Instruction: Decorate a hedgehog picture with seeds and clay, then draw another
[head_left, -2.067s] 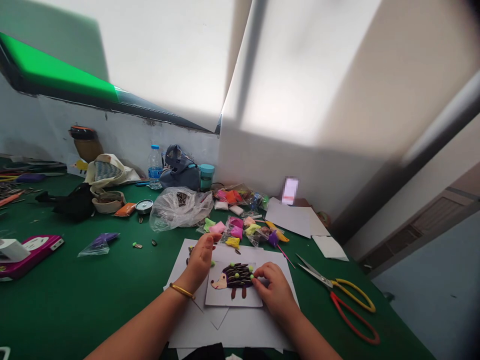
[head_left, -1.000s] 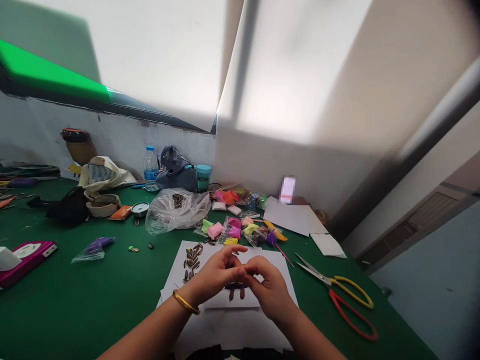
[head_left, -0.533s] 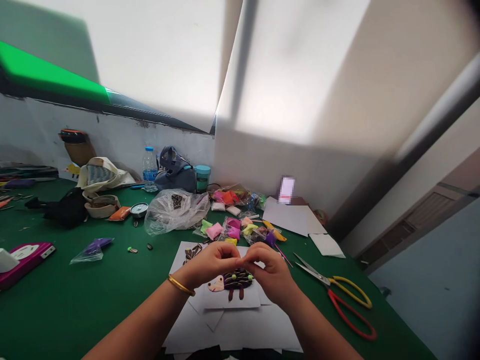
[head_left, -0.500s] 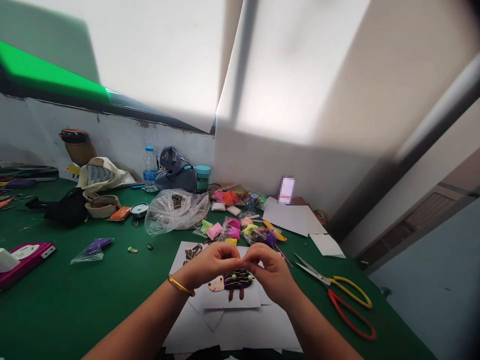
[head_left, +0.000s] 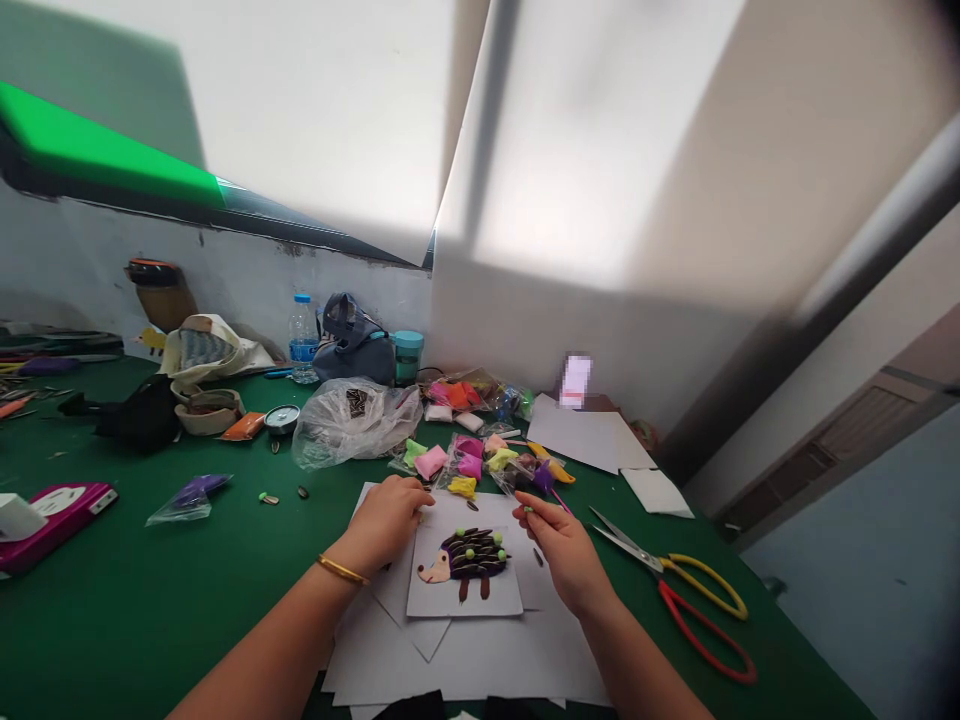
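Right hand (head_left: 562,555) pinches a tiny green clay ball (head_left: 528,510) narrowly between fingertips, just right of the white card (head_left: 495,600) bearing a dark seed-studded clay hedgehog (head_left: 472,552); left hand (head_left: 386,520), loosely curled, rests on white paper sheets (head_left: 375,650) beside the card's upper-left corner, grip unclear.

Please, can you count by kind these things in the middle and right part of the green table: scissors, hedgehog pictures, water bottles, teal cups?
Scissors: 1
Hedgehog pictures: 1
Water bottles: 1
Teal cups: 1
Total: 4
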